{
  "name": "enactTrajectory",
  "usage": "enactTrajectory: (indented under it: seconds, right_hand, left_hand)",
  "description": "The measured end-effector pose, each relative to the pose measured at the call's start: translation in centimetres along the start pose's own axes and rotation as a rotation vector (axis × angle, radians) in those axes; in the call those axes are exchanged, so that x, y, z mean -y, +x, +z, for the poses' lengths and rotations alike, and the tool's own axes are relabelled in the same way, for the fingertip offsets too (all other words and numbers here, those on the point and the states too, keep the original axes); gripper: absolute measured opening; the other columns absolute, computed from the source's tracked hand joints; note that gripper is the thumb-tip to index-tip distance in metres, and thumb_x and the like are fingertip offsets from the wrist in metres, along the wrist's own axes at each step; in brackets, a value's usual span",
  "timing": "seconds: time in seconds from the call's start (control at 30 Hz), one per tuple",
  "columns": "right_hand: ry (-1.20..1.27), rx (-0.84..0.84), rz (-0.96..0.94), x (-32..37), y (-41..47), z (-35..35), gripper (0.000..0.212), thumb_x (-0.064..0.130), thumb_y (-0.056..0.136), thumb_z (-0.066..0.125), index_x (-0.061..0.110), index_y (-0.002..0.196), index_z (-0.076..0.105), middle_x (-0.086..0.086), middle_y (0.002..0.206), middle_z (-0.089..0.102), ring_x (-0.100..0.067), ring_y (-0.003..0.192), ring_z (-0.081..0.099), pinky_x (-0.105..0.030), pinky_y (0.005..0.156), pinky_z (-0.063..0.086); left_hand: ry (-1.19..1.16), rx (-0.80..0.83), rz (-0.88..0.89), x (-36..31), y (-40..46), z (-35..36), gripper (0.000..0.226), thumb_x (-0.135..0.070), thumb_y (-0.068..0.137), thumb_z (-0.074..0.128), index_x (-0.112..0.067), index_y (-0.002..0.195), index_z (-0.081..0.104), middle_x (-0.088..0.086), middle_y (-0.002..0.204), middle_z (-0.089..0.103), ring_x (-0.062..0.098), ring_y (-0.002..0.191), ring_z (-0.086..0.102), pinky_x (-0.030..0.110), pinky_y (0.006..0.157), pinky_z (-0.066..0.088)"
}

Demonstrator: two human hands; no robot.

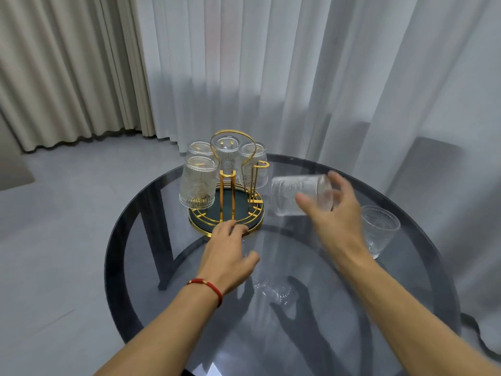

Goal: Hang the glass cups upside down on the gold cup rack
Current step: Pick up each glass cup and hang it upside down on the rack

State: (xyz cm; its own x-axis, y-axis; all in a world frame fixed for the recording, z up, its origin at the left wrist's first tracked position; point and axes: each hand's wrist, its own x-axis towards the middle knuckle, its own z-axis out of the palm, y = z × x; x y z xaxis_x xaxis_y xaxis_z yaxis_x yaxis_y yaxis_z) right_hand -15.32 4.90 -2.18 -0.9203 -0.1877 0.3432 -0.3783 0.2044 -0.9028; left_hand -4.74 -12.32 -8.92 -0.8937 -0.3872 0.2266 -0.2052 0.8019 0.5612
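The gold cup rack [226, 185] stands on a round dark-green base at the far side of the table. Several embossed glass cups hang upside down on it; the nearest [196, 183] is at its left. My right hand [330, 213] holds another glass cup [299, 195] tipped on its side, mouth toward the rack, just right of an empty gold prong [257, 169]. My left hand [230, 253] rests fingertips on the front rim of the rack's base, fingers spread. One more cup [379, 229] stands upright on the table behind my right wrist.
The round smoked-glass table [168, 267] has a dark rim and dark legs showing through. White sheer curtains hang close behind and to the right; beige curtains at far left. Grey floor lies to the left.
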Motion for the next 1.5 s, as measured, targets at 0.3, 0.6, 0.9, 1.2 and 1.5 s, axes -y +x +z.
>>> enactTrajectory:
  seconds: [0.3, 0.6, 0.9, 1.2, 1.5]
  right_hand:
    - [-0.328, 0.137, -0.276, 6.9, 6.9, 4.6, 0.080, 0.044, 0.080, 0.084, 0.019, 0.149, 0.052, -0.003, 0.148, 0.060, -0.024, 0.138, 0.052, -0.034, 0.111, 0.039]
    - [-0.487, 0.217, -0.303, 5.4, 6.4, 8.8, 0.082, 0.039, 0.075, 0.087, 0.010, 0.143, 0.054, -0.010, 0.137, 0.065, -0.027, 0.123, 0.061, -0.037, 0.100, 0.049]
    - [-0.617, 0.315, -0.320, 2.9, 6.5, 9.5, 0.086, 0.046, 0.086, 0.078, 0.013, 0.154, 0.038, -0.011, 0.150, 0.052, -0.029, 0.135, 0.052, -0.043, 0.111, 0.044]
    - [-0.444, 0.089, -0.347, -1.7, 2.2, 2.4, 0.050, 0.027, 0.097, 0.063, 0.012, 0.143, 0.052, -0.008, 0.139, 0.056, -0.025, 0.128, 0.054, -0.031, 0.106, 0.040]
    - [-0.641, -0.190, -0.062, -9.2, -0.6, -6.5, 0.101, 0.017, 0.084, 0.079, 0.010, 0.162, 0.016, -0.028, 0.166, 0.009, -0.044, 0.153, 0.011, -0.059, 0.123, 0.023]
  left_hand:
    - [0.271, 0.162, -0.088, 0.4, 0.0, 1.3, 0.055, -0.036, 0.087, 0.059, -0.025, 0.139, 0.047, 0.006, 0.167, 0.001, 0.024, 0.152, -0.009, 0.058, 0.119, 0.013]
    - [0.268, 0.172, -0.109, 0.4, 0.1, 1.3, 0.048, -0.036, 0.086, 0.059, -0.023, 0.132, 0.054, 0.006, 0.168, -0.001, 0.023, 0.151, -0.013, 0.058, 0.119, 0.015]
    - [0.258, 0.169, -0.114, 0.1, -0.1, 1.2, 0.061, -0.035, 0.088, 0.060, -0.025, 0.145, 0.040, 0.007, 0.168, -0.001, 0.024, 0.152, -0.011, 0.059, 0.120, 0.015]
    - [0.052, 0.002, 0.010, -1.8, -0.2, 1.6, 0.054, -0.021, 0.087, 0.060, -0.027, 0.140, 0.051, 0.001, 0.163, 0.025, 0.020, 0.151, 0.011, 0.040, 0.120, 0.018]
    - [-0.172, -0.095, 0.047, -3.8, -1.0, 1.4, 0.045, -0.012, 0.083, 0.065, -0.021, 0.127, 0.062, -0.001, 0.137, 0.058, 0.013, 0.131, 0.043, 0.025, 0.106, 0.027]
